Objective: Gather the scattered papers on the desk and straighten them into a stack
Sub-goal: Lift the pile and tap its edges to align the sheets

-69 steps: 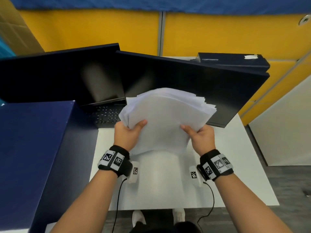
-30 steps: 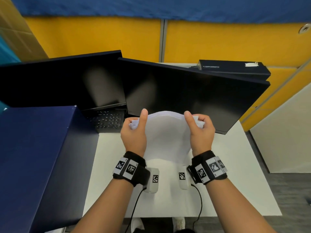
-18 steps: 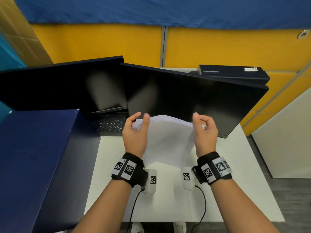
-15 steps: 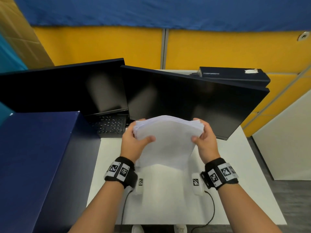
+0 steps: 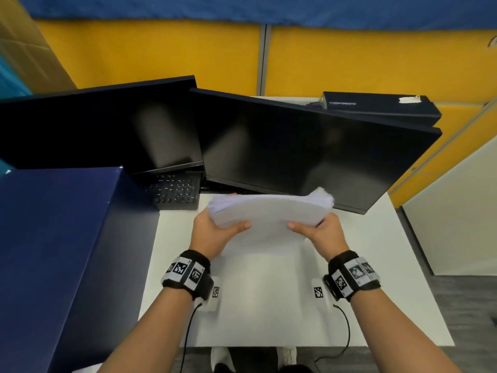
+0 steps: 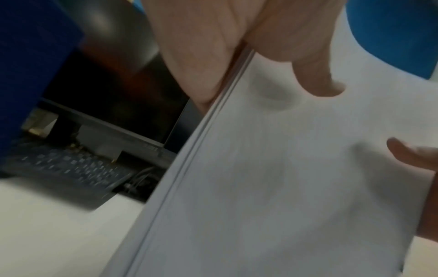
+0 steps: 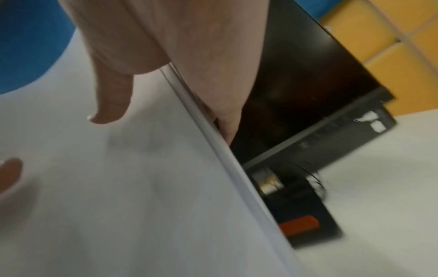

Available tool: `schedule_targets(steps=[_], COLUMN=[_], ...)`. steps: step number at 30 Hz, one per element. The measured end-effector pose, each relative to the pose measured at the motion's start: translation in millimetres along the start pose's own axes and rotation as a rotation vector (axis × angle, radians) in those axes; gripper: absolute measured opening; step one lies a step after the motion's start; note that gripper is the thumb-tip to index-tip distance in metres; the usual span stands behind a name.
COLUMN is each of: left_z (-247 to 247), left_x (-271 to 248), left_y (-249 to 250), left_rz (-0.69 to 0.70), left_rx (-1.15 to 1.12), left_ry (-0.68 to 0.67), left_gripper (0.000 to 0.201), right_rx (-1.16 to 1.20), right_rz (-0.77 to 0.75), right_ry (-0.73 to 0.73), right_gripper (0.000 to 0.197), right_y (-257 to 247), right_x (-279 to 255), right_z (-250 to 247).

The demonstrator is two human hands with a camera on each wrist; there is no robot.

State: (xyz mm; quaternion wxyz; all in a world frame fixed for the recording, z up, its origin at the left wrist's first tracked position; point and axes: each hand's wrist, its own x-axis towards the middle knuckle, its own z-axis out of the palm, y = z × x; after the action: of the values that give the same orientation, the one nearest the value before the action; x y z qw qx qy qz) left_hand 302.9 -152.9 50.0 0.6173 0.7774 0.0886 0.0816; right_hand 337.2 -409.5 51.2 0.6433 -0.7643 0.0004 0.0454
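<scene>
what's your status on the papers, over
Left hand and right hand both grip the paper stack, thumbs on top. Stack lifted above desk, edges nearly squared. Monitor close behind.

We see two dark monitors, one left (image 5: 102, 125) and one right (image 5: 309, 154), side by side, with a black keyboard (image 5: 174, 192) below the left monitor, a large navy box (image 5: 53, 251) left of the keyboard, and a flat dark box (image 5: 382, 107) behind the right monitor.
</scene>
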Motion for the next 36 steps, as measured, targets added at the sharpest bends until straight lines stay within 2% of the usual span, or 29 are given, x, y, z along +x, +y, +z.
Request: schedule_targets(steps=[3, 5, 7, 9, 11, 14, 18, 20, 22, 25, 27, 29, 32, 36], left_z=[2, 0, -1, 0, 6, 11, 9, 14, 17, 13, 13, 19, 32, 32], left_x=[7, 12, 10, 6, 4, 5, 1, -4, -8, -9, -7, 0, 12, 14], left_y=[-3, 5, 12, 4, -12, -12, -4, -11, -18, 2, 30, 55, 68, 63], left_rz=[-0.135, -0.072, 0.002, -0.027, -0.114, -0.097, 0.0, -0.067, -0.134, 0.002, 0.079, 0.086, 0.023, 0.004], left_rx=[-0.045, -0.074, -0.117, -0.11, -0.027, 0.049, 0.024, 0.056, 0.081, -0.085, -0.263, -0.287, -0.164, -0.062], left_ry=[0.058, 0.092, 0.105, 0.076, 0.031, 0.037, 0.126, 0.104, 0.085, 0.11, 0.186, 0.272, 0.373, 0.378], left_gripper=[0.039, 0.026, 0.025, 0.033, 0.041, 0.017, 0.016, 0.014, 0.019, 0.043, 0.053, 0.047, 0.022, 0.011], right_rx=[-0.02, 0.034, 0.071, 0.044, 0.011, 0.025, 0.073, 0.024, -0.018, 0.055, 0.202, 0.229, 0.109, 0.068], right_rz=[0.027, -0.04, -0.105, -0.088, -0.001, 0.029, -0.094, -0.037, 0.064, -0.041, -0.11, -0.159, -0.112, -0.118], right_ry=[0.046, 0.1, 0.132, 0.117, 0.069, 0.094, 0.119, 0.1, 0.073, 0.072, 0.124, 0.237, 0.396, 0.451], right_gripper=[0.026, 0.023, 0.021, 0.025, 0.034, 0.03, 0.031, 0.026, 0.026, 0.043, 0.039, 0.039, 0.037, 0.025], right_y=[2, -7, -9, -3, 7, 0, -5, 3, 11, -3, -22, -37, -47, -49], right_x=[5, 6, 5, 3, 2, 4, 2, 3, 2, -2, -2, 3, 17, 22], right_z=[8, 9, 5, 4, 5, 6, 0, 2, 4, 1, -1, 2, 12, 14])
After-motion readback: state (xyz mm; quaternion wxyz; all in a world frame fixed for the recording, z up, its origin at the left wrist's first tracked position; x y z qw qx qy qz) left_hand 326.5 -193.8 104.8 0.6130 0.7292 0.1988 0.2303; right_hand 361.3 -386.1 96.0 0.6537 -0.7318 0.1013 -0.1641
